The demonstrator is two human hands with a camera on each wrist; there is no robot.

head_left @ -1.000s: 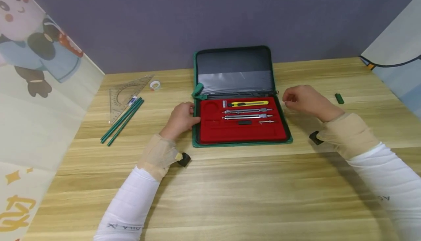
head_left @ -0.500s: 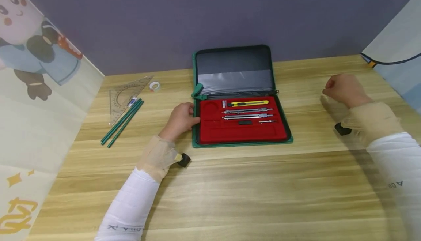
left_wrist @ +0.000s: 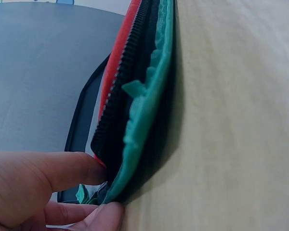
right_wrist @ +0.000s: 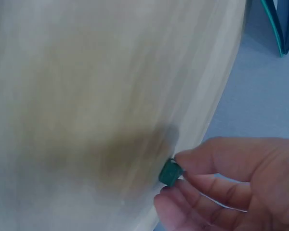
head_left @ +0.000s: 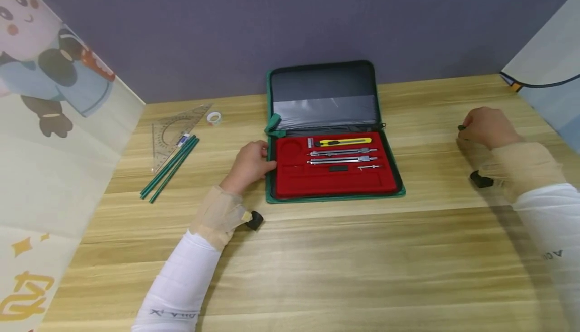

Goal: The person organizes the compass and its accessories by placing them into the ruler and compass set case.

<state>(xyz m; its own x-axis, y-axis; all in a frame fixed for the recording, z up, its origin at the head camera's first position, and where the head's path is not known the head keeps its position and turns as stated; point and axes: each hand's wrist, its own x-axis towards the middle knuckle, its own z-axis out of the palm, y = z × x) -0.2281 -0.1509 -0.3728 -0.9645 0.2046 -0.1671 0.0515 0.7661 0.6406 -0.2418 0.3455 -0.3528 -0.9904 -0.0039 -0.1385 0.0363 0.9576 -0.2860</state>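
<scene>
Pinching a small green block (right_wrist: 170, 172) between the thumb and curled fingers (right_wrist: 176, 209) of the right hand (head_left: 491, 126), well to the right of the case (head_left: 335, 200). Grasping the case itself at its left edge with the left hand (head_left: 248, 164), with thumb and fingers on the rim. Lying open on the tabletop (head_left: 335, 261), with the dark lid (head_left: 323, 85) turned up behind the red tray (head_left: 326, 183) of the case. Showing close up, along the side of the case, black zipper teeth (left_wrist: 118, 77) and puckered green edging (left_wrist: 144, 115). Ending at the left of the case's fold in a green strap (head_left: 274, 123).

Holding in the back row of the case a small pale piece (head_left: 310, 142) and, just beside it, a yellow cutter (head_left: 346, 142). Bearing two long metal compasses (head_left: 342, 160) across the middle of the case, then, nearer its front, a small dark box (head_left: 338, 168) and a smaller metal tool (head_left: 369, 166).

Set, to the left of the case, with a clear triangle ruler (head_left: 174, 120), a small eraser (head_left: 183, 140), green pencils (head_left: 169, 163) and a roll of tape (head_left: 214, 122). Backed, beyond the case, by a dark grey wall (head_left: 204, 29). Dressed in white sleeves (head_left: 181, 271), with tan wraps (head_left: 219, 213) at both wrists, to either side of the case.
</scene>
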